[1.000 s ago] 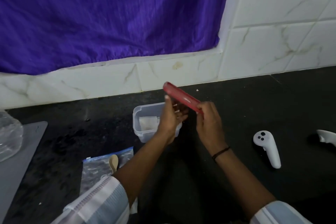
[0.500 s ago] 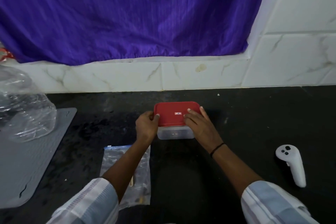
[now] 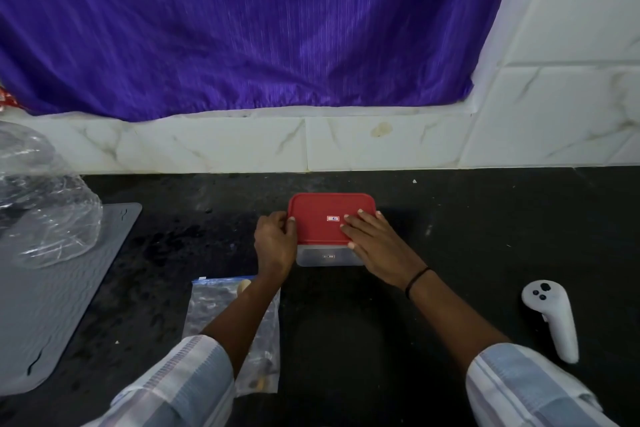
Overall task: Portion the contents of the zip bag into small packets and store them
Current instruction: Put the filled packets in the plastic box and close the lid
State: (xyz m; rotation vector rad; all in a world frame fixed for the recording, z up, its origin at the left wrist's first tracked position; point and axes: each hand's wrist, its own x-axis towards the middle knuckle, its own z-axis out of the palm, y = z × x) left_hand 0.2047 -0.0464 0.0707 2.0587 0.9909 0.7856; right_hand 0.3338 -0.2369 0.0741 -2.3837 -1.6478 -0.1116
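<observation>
box: clear box (image 3: 329, 256) mid counter, red lid (image 3: 322, 218) on top
left hand (image 3: 275, 243): fingers curled on lid's left edge
right hand (image 3: 375, 243): flat, fingers straight, pressing lid's right side
zip bag (image 3: 211, 308): near-left, under left forearm

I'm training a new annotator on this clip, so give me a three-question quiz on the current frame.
1. True or false: the red lid sits on the clear container.
2. Which hand lies flat on the lid? A) left hand B) right hand
3. What lies under the left forearm?

Key: 1 true; 2 B; 3 zip bag.
</observation>
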